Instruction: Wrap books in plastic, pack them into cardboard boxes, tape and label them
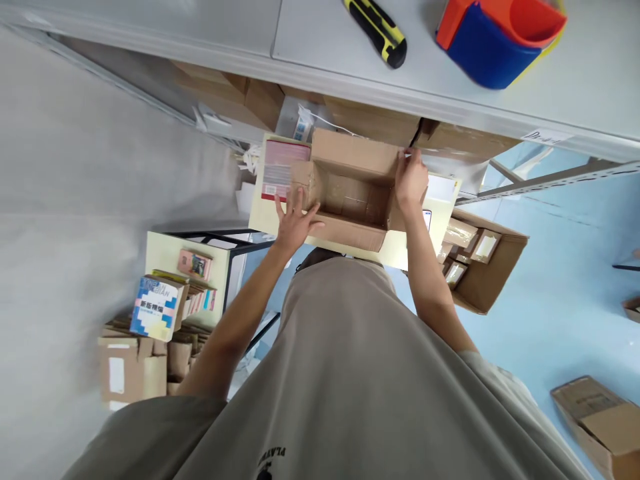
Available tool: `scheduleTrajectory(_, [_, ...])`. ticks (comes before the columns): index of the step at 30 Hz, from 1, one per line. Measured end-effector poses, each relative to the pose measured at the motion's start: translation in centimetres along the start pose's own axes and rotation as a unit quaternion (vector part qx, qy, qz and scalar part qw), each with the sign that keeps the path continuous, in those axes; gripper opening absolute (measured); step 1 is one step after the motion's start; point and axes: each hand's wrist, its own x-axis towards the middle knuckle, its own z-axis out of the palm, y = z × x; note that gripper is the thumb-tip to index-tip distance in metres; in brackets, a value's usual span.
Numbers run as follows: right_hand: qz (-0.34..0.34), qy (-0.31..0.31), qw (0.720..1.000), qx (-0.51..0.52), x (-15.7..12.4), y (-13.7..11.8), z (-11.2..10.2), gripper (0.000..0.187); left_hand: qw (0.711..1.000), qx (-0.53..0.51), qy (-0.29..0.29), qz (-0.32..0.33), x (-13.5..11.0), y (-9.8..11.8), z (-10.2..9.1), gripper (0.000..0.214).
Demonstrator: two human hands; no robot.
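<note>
An open cardboard box (350,232) sits on a cream table (395,252) in front of my body, its flaps folded outward and nothing visible inside it. My left hand (294,225) lies with spread fingers on the box's left flap, near the front left corner. At the far right corner, my right hand (411,180) has its fingers curled over the cardboard, gripping the edge. A shrink-wrapped pink book (281,167) lies left of the box, partly under the left flap. Beside my right forearm, part of a phone (427,219) shows.
Above is a grey shelf (320,40) with a yellow-black utility knife (377,32) and a red-blue plastic holder (493,50). A carton of small parcels (485,280) stands right. Lower left, a side table (165,250) bears books (155,307); cartons (133,370) stand below.
</note>
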Motion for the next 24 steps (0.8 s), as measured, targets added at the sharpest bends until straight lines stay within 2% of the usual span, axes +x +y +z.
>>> scheduleTrajectory(3, [-0.010,0.018,1.000,-0.003,0.4,0.3,1.4,0.077,0.999,0.010,-0.029,0.021,-0.3,-0.5,0.7,0.046])
scheduleTrajectory(7, [-0.026,0.003,0.997,-0.071,-1.3,1.0,1.8,0.070,0.998,-0.012,-0.035,0.040,0.1,-0.9,1.3,0.026])
scheduleTrajectory(11, [-0.004,-0.007,0.993,-0.115,-1.6,1.6,1.4,0.058,0.997,-0.025,-0.041,0.058,1.1,-1.7,1.6,0.020])
scheduleTrajectory(15, [-0.006,0.027,0.987,-0.156,-1.5,1.2,1.2,0.056,0.992,-0.024,-0.078,0.092,1.4,-2.8,1.8,0.024])
scheduleTrajectory(18, [0.001,0.062,0.979,-0.193,-2.8,-0.7,0.5,0.053,0.987,-0.042,-0.107,0.112,0.9,-3.4,1.5,0.042])
scheduleTrajectory(21, [-0.003,0.086,0.971,-0.224,-5.4,-4.4,-0.1,0.050,0.978,-0.105,-0.122,0.132,0.8,-4.5,0.2,0.064])
scheduleTrajectory(24, [-0.023,0.077,0.970,-0.230,-8.6,-9.6,0.4,0.052,0.976,-0.168,-0.057,0.126,2.1,-7.6,-2.3,0.057])
